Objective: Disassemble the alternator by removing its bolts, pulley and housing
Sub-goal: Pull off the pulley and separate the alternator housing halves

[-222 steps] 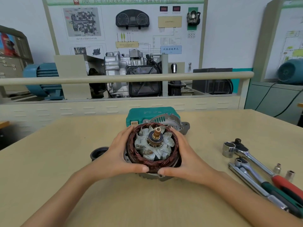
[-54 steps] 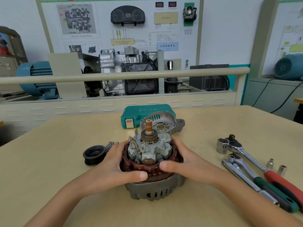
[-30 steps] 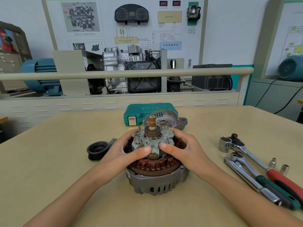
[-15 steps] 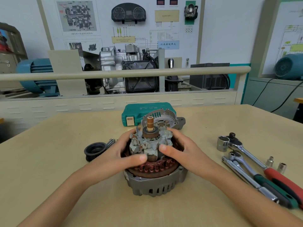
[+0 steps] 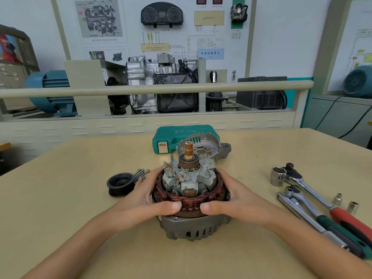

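1. Alternator, half stripped, upright at centre of beige table, near front edge.
2. Grey cast front housing at bottom, resting on table; slotted vents around its wall.
3. Copper-wound stator ring seated on top of housing rim, windings reddish-brown, looped.
4. Rotor standing inside stator, raised above windings: pale grey claw poles, chipped and rusty in spots; dark bearing collar and copper slip-ring shaft pointing up.
5. Left hand wrapped on left side of stator, thumb pressed on front windings, fingers curled behind.
6. Right hand mirrored on right side, thumb on front windings, gripping stator.
7. Thumb tips near each other, not touching.
8. Removed rear housing cover lying behind alternator, against green tool case.
9. Black grooved pulley off, on table just left of left hand; loose long bolts beside it.
10. Ratchet wrenches and small sockets well to the right.
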Tool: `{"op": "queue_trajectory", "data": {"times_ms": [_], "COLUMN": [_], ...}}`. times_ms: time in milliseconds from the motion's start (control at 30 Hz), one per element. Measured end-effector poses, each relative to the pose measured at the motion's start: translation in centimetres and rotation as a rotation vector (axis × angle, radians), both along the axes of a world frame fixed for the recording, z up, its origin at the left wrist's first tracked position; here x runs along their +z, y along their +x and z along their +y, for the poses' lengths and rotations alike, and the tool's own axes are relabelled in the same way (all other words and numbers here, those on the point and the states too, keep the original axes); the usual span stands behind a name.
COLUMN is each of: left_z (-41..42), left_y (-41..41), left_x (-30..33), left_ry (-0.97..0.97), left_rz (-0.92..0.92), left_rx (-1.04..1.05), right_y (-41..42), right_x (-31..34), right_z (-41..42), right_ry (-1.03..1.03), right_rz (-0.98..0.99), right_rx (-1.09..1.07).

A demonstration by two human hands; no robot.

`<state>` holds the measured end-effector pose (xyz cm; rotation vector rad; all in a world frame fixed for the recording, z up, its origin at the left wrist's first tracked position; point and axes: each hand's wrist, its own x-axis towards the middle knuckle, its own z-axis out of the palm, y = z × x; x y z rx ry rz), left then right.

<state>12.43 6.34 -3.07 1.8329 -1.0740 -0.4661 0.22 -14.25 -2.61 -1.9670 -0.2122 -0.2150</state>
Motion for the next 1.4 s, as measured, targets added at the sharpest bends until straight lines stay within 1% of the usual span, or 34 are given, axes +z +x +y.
{"op": "queue_trajectory", "data": {"times_ms": [133,300,433,500,667,1033,1233,1400], "left_z": [-0.2,-0.5,-1.5,-1.7,-1.1,-1.2,-1.5,-1.5], "left_y": [-0.4,-0.7,-0.8,-0.7,-1.2,-1.4,-1.2,-1.1], "left_x": [-0.2,-0.6,1.3,2.0,1.6,1.2,1.0,0.8], "left_ry": [-0.046,-0.128,-0.317,-0.358,-0.298,-0.377,-0.387,-0.409], "left_rz": [0.002,0.015,0.066,0.078,0.082,0.132,0.183,0.232], "left_rx": [0.023,0.066,0.029,0.046,0.031,0.037,0.040,0.035], "right_y": [0.0,-0.2,0.5,1.0,0.7,0.8,0.8,0.6], "right_x": [-0.6,-0.6,1.0,1.7,0.6,0.3,0.8,0.9], "right_z": [0.1,0.3,0.8,0.9,1.0,1.0,1.0,1.1], "right_ry": [0.110,0.152,0.208,0.257,0.263,0.275,0.176,0.136], "right_rz": [-0.040,-0.058,-0.114,-0.160,-0.127,-0.139,-0.148,-0.124], "right_rx": [-0.007,-0.030,-0.097,-0.119,-0.130,-0.125,-0.157,-0.131]}}
